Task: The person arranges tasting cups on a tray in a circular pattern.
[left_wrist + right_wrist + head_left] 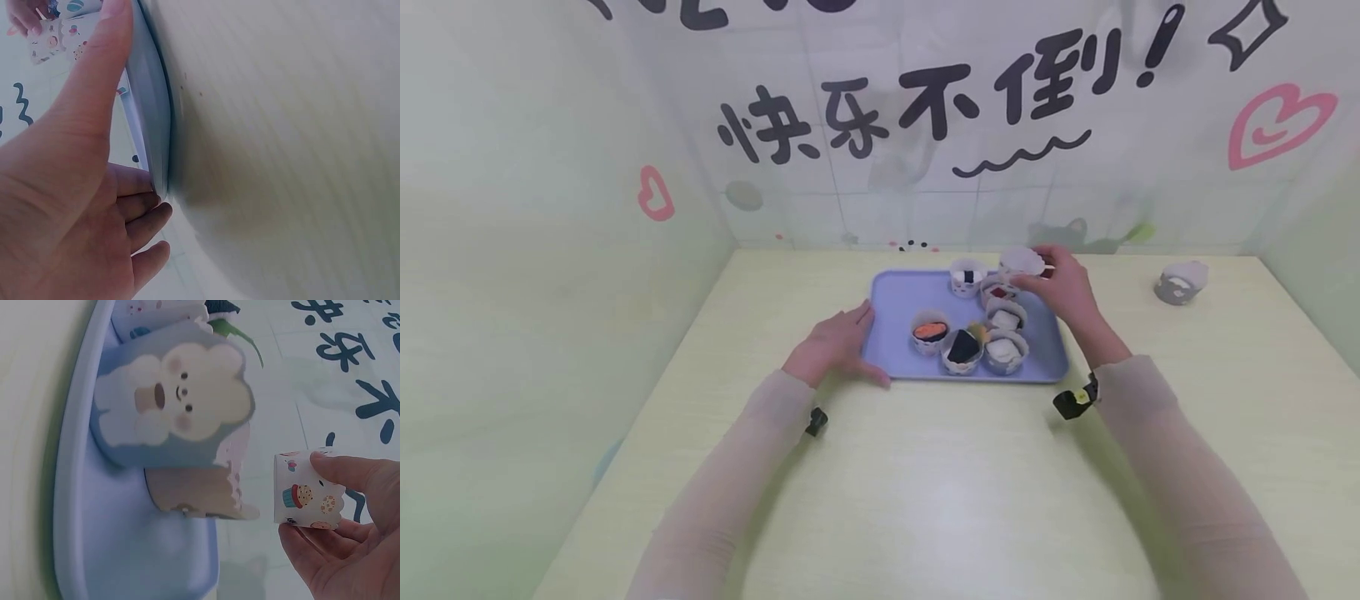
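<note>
My right hand (1066, 287) pinches a white paper baking cup (303, 490) printed with cupcakes, between thumb and fingers, above the tray's far right part. What is inside that cup is hidden. The blue tray (898, 293) lies on the table. My left hand (835, 340) touches its left edge, thumb stretched toward the near side and fingers along the left rim. Several paper cups with toy sushi stand on the tray: one with orange-topped sushi (930, 332), one with a dark rice ball (962, 347). A bear-printed cup (175, 400) looms large in the right wrist view.
Another paper cup (1182, 282) stands on the table right of the tray. A pale wall covering with dark lettering (940, 100) rises behind the table's far edge. Wall panels flank the table on both sides.
</note>
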Action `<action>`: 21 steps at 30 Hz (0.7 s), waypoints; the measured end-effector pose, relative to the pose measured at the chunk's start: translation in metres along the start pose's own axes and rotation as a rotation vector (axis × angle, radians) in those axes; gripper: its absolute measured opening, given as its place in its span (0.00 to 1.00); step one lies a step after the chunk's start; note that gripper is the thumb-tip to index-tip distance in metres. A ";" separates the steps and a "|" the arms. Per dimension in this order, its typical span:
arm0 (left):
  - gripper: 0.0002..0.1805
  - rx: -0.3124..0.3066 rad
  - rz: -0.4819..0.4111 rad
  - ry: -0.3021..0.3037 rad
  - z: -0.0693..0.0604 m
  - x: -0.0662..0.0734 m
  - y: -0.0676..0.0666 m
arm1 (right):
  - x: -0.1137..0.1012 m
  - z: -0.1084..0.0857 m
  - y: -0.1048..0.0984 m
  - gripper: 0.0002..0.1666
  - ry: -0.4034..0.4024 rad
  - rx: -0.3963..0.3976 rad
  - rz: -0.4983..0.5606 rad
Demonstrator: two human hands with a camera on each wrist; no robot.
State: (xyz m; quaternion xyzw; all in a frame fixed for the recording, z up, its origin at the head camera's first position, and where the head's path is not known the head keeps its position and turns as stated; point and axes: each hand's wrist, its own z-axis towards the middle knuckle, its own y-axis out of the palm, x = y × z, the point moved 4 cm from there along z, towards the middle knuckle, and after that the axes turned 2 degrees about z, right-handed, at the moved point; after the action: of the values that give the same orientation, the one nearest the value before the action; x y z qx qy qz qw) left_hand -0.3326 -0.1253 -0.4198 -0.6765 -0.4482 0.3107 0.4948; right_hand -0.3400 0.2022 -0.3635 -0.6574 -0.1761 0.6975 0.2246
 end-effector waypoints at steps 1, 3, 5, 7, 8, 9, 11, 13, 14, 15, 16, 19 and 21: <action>0.78 0.000 -0.003 0.001 0.000 0.000 0.000 | -0.002 0.000 0.002 0.41 -0.003 -0.003 -0.001; 0.78 0.001 -0.001 0.001 -0.001 0.001 0.000 | -0.005 0.000 0.005 0.41 -0.003 -0.010 -0.008; 0.78 0.004 0.004 0.003 -0.001 0.001 -0.001 | -0.008 0.001 0.009 0.41 0.000 -0.016 -0.011; 0.78 0.007 0.007 0.004 -0.002 0.002 -0.001 | -0.009 0.002 0.013 0.41 0.002 -0.024 -0.012; 0.78 0.007 0.007 0.004 -0.001 0.001 0.000 | -0.010 0.002 0.015 0.41 0.005 -0.027 -0.012; 0.78 0.009 0.004 0.004 -0.001 0.002 0.000 | -0.011 0.003 0.017 0.42 0.009 -0.030 -0.008; 0.78 0.011 0.002 0.005 -0.001 0.002 0.000 | -0.013 0.003 0.020 0.42 0.016 -0.036 -0.003; 0.78 0.011 0.000 0.007 -0.002 0.002 0.000 | -0.016 0.004 0.024 0.42 0.022 -0.039 0.003; 0.78 0.010 0.000 0.008 -0.002 0.002 0.000 | -0.017 0.004 0.026 0.41 0.024 -0.042 0.008; 0.78 0.010 -0.001 0.008 -0.002 0.002 0.000 | -0.018 0.004 0.027 0.41 0.023 -0.046 0.014; 0.78 0.011 0.002 0.009 -0.002 0.002 0.000 | -0.020 0.005 0.029 0.41 0.020 -0.047 0.015; 0.78 0.010 0.004 0.007 -0.002 0.001 0.000 | -0.023 0.005 0.034 0.40 0.011 -0.056 0.039; 0.78 0.008 -0.002 0.005 -0.001 0.001 0.001 | -0.023 0.006 0.037 0.39 0.012 -0.061 0.040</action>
State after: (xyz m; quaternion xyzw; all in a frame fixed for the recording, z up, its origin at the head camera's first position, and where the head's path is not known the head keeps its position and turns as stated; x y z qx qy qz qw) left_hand -0.3311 -0.1249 -0.4206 -0.6749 -0.4462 0.3104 0.4990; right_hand -0.3479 0.1588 -0.3634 -0.6714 -0.1825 0.6923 0.1915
